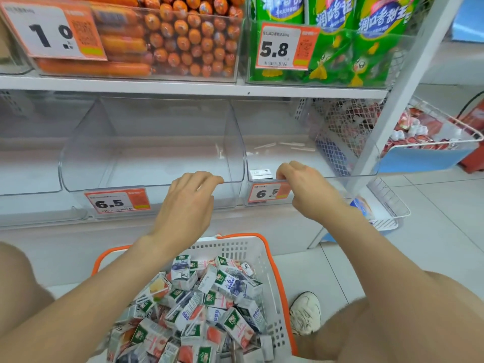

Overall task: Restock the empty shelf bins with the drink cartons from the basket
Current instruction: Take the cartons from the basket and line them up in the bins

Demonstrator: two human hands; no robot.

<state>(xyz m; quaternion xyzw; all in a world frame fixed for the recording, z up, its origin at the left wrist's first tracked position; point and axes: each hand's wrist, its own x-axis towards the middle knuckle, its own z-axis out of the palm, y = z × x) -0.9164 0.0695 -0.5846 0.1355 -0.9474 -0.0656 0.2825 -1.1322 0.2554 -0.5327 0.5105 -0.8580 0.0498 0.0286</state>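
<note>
Cartons (209, 305) fill the basket (235, 248); your left hand (187, 203) hooks the middle bin (157, 163) rim, your right hand (305, 188) grips the right bin (301, 155) rim; pull evenly.

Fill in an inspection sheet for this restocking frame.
Surface: white shelf carrying clear bins.
Job's things: left bin empty; right bin holds one small box near its front; basket below, heaped with drink cartons.
Clutter: pale sticks lying in the right bin.
Grippers: left hand hooks the left bin's front rim; right hand hooks the right bin's rim.
Cables: one dark cord at far right.
Surroundings: sausages and green packets above, wire basket of packs to the right, tiled floor.
</note>
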